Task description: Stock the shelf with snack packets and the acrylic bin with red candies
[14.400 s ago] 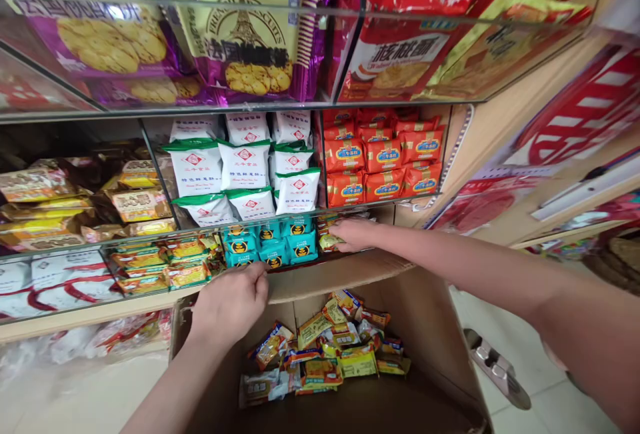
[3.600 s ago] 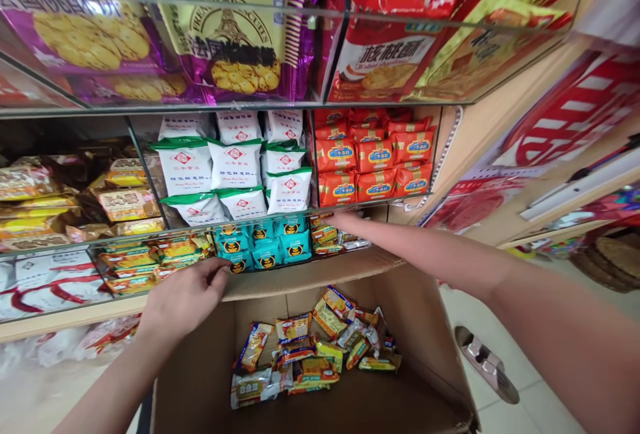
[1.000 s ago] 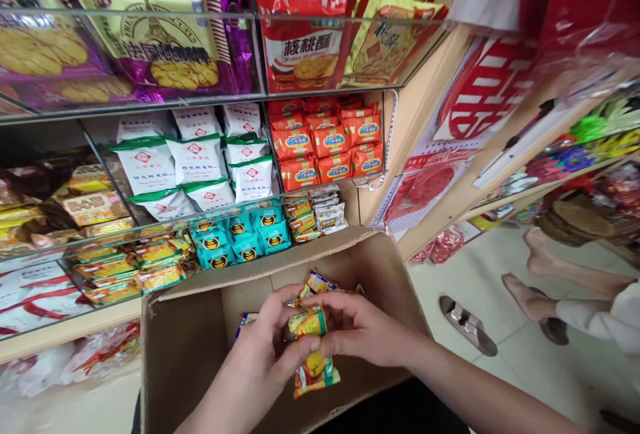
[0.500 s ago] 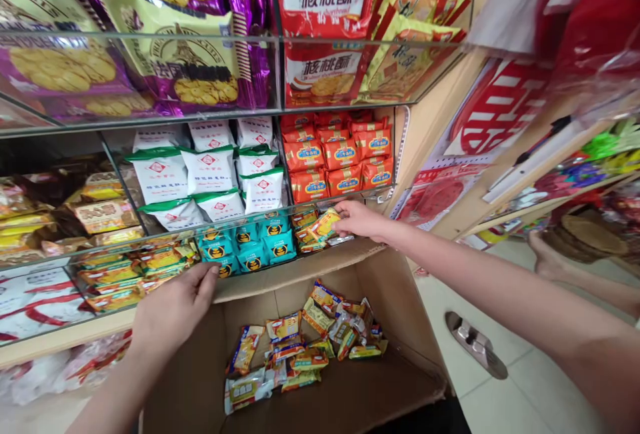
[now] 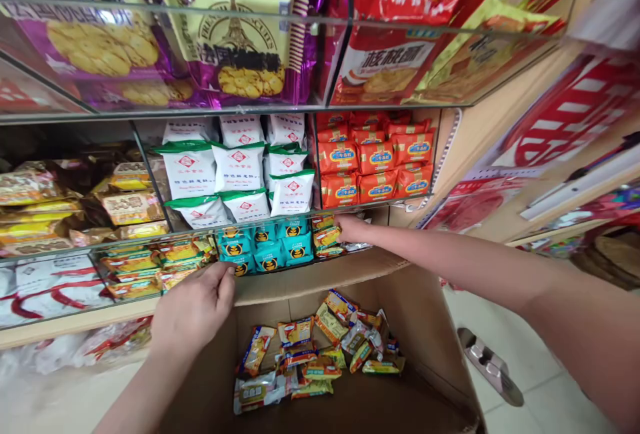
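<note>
Ylw pkts [image 5: 327, 237] at R hand [image 5: 353, 229]; teal pkts [image 5: 270, 257] nr L hand [image 5: 194, 304]

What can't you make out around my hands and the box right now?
In the head view:
- Right hand: the hand itself hides its fingertips, so its grip is unclear.
- Left hand: its back hides the palm, so any hold is unclear.
- Cardboard box: the bottom picture edge cuts off its near side.
- Snack packets inside: upper ones cover lower ones, hiding the total.
</note>
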### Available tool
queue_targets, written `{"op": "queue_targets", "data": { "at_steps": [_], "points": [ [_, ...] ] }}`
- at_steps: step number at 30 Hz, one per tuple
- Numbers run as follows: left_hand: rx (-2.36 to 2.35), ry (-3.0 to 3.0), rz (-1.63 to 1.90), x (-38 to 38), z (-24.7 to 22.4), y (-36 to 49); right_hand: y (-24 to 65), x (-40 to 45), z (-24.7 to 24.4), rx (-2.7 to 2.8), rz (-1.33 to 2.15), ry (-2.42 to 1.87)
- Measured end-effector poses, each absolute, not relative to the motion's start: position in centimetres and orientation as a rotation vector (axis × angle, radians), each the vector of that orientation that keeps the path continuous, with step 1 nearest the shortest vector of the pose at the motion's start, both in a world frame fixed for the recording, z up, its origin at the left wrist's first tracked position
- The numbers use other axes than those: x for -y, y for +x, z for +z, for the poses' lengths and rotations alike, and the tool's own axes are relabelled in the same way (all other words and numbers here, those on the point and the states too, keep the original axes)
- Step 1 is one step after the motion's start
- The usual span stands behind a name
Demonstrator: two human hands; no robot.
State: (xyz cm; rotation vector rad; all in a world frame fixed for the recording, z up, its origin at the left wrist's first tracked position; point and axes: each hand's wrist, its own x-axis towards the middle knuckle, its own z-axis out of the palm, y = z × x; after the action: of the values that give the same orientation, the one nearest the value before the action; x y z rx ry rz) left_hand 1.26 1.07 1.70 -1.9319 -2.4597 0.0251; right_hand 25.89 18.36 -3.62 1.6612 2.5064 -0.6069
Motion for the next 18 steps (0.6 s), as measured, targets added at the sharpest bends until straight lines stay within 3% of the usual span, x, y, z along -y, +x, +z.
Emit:
{"op": "queue_targets", "data": {
  "at_steps": [18],
  "points": [
    [2.426,-1.896,-0.05,-1.1,1.0,1.1,24.5,-17.6,-4.6,-2.591,-0.002,1.281]
  ]
}}
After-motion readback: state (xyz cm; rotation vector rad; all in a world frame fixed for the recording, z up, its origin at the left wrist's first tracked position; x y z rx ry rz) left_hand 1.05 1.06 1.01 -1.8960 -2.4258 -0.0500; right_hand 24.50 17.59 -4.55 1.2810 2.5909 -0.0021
